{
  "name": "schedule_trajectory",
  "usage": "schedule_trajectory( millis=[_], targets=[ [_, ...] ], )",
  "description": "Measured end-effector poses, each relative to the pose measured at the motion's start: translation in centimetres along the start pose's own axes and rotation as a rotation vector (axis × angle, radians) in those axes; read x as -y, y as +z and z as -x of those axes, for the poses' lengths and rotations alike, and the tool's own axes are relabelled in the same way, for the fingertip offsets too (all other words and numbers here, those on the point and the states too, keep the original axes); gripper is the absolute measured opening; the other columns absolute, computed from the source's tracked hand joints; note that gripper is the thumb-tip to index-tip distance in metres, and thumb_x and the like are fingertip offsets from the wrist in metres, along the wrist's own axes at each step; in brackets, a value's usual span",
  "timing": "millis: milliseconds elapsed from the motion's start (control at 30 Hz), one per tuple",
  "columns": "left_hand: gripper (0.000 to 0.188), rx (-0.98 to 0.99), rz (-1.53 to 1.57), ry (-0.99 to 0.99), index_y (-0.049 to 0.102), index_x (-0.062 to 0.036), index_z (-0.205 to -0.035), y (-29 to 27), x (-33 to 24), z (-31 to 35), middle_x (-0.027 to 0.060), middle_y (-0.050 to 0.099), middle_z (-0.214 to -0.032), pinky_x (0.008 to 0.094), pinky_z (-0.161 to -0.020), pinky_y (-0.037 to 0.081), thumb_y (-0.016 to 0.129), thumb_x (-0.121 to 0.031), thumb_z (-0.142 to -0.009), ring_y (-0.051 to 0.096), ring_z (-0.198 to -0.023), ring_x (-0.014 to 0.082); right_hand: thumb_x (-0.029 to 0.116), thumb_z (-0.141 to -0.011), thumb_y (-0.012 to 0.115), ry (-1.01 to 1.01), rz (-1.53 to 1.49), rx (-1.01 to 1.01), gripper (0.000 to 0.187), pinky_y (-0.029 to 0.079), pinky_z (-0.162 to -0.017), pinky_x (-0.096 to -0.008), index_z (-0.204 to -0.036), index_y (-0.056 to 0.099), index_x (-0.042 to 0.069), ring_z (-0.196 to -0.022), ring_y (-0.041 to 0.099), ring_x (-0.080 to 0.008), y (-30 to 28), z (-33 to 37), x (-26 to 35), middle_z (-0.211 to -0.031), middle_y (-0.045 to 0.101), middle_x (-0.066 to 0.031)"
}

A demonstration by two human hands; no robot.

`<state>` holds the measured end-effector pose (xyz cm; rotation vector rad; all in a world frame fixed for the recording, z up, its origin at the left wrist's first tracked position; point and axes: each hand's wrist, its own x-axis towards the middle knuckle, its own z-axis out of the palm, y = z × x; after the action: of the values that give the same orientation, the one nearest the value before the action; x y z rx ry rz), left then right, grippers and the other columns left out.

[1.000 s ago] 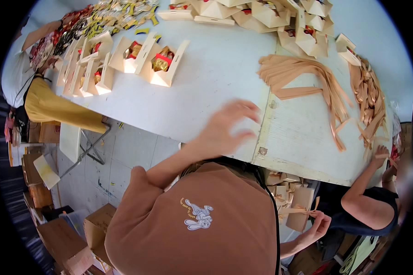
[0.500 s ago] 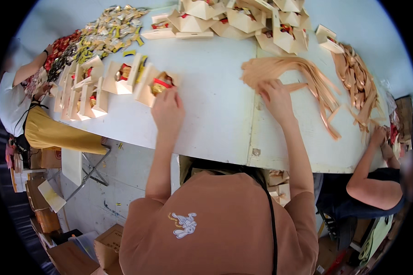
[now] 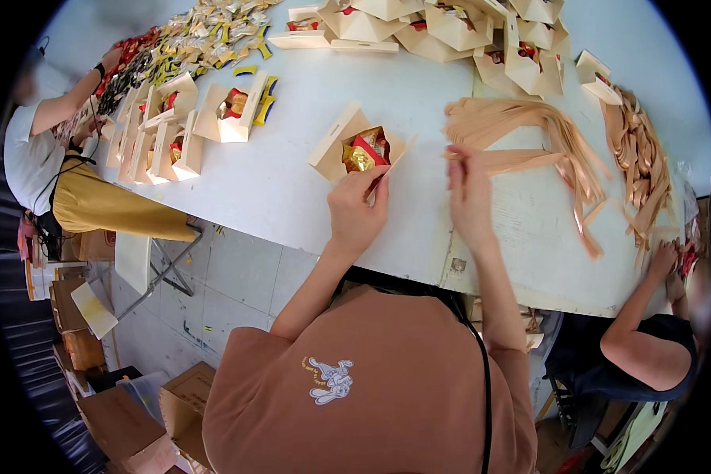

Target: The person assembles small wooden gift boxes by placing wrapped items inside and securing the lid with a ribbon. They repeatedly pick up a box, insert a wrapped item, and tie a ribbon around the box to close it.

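Observation:
An open cream paper gift box (image 3: pixel 336 141) stands on the table in front of me, filled with red and gold wrapped sweets (image 3: pixel 366 152). My left hand (image 3: pixel 359 207) pinches its near edge between thumb and fingers. To the right, my right hand (image 3: pixel 471 193) is closed at the near left end of a bundle of tan satin ribbons (image 3: pixel 521 114). One ribbon strand (image 3: pixel 517 163) runs rightward from its fingertips, which are slightly blurred.
Filled open boxes (image 3: pixel 162 130) stand at the left, with heaped wrapped sweets (image 3: pixel 213 35) behind them. More boxes (image 3: pixel 450 31) pile at the far side. Another ribbon bundle (image 3: pixel 636 150) hangs near the right edge. One person (image 3: pixel 43 150) works at left, another (image 3: pixel 648 347) at right.
My left hand has brought the box of sweets rightward, away from the other boxes. My right hand has drawn a ribbon strand slightly toward me from the bundle. The view has shifted a little.

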<state>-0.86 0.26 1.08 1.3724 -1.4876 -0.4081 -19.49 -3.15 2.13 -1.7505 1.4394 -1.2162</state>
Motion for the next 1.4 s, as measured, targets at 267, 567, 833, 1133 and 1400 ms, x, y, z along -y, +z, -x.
schedule_trajectory(
  millis=[267, 567, 833, 1133, 1400],
  targets=[
    [0.017, 0.060, 0.094, -0.083, 0.069, 0.0011, -0.105, -0.6, -0.7, 0.1, 0.0152, 0.070, -0.090, 0.0332, -0.070, 0.056, 0.065, -0.001, -0.089, 0.070, -0.076, 0.0261, 0.017, -0.102, 0.055, 0.340, -0.383, 0.245, 0.021, 0.039, -0.054, -0.0260, -0.094, 0.065, 0.000, -0.057, 0.048, -0.0098, 4.2, 1.8, 0.8, -0.065, 0.054, -0.0027],
    [0.018, 0.084, 0.094, -0.081, 0.069, 0.0002, -0.108, -0.5, -0.6, 0.3, 0.0150, 0.070, -0.093, 0.0334, -0.069, 0.055, 0.064, -0.002, -0.090, 0.070, -0.077, 0.0258, 0.017, -0.097, 0.060, 0.213, -0.240, 0.233, 0.024, 0.041, -0.054, -0.0317, -0.089, 0.066, -0.005, -0.055, 0.053, -0.0147, 4.4, 1.7, 1.0, -0.064, 0.061, -0.0115],
    [0.024, 0.091, 0.121, -0.057, 0.070, -0.0002, -0.113, -0.6, -1.8, 0.5, 0.0123, 0.072, -0.092, 0.0286, -0.068, 0.053, 0.064, -0.002, -0.090, 0.067, -0.074, 0.0178, 0.013, -0.098, 0.057, 0.121, -0.096, 0.247, 0.020, 0.045, -0.059, -0.0343, -0.094, 0.064, -0.005, -0.062, 0.058, -0.0229, 2.9, 1.1, 2.7, -0.072, 0.062, -0.0158],
    [0.013, 0.357, -0.001, -0.109, 0.067, 0.0009, -0.102, -1.2, -2.5, -1.9, 0.0113, 0.070, -0.091, 0.0303, -0.065, 0.053, 0.062, -0.002, -0.091, 0.069, -0.073, 0.0195, 0.017, -0.101, 0.050, 0.068, -0.055, 0.291, 0.023, 0.046, -0.069, -0.0456, -0.092, 0.058, -0.003, -0.079, 0.060, -0.0418, 1.8, 1.9, 3.0, -0.080, 0.060, -0.0232],
    [0.004, 0.200, -0.196, 0.054, 0.058, -0.0024, -0.094, -0.7, -2.5, -2.3, 0.0133, 0.064, -0.077, 0.0377, -0.062, 0.050, 0.056, 0.000, -0.092, 0.064, -0.068, 0.0295, 0.026, -0.097, 0.056, 0.146, 0.222, 0.220, 0.038, 0.045, -0.058, -0.0456, -0.074, 0.064, -0.003, -0.059, 0.059, -0.0383, 1.7, 0.1, 3.1, -0.064, 0.060, -0.0221]
  ],
)
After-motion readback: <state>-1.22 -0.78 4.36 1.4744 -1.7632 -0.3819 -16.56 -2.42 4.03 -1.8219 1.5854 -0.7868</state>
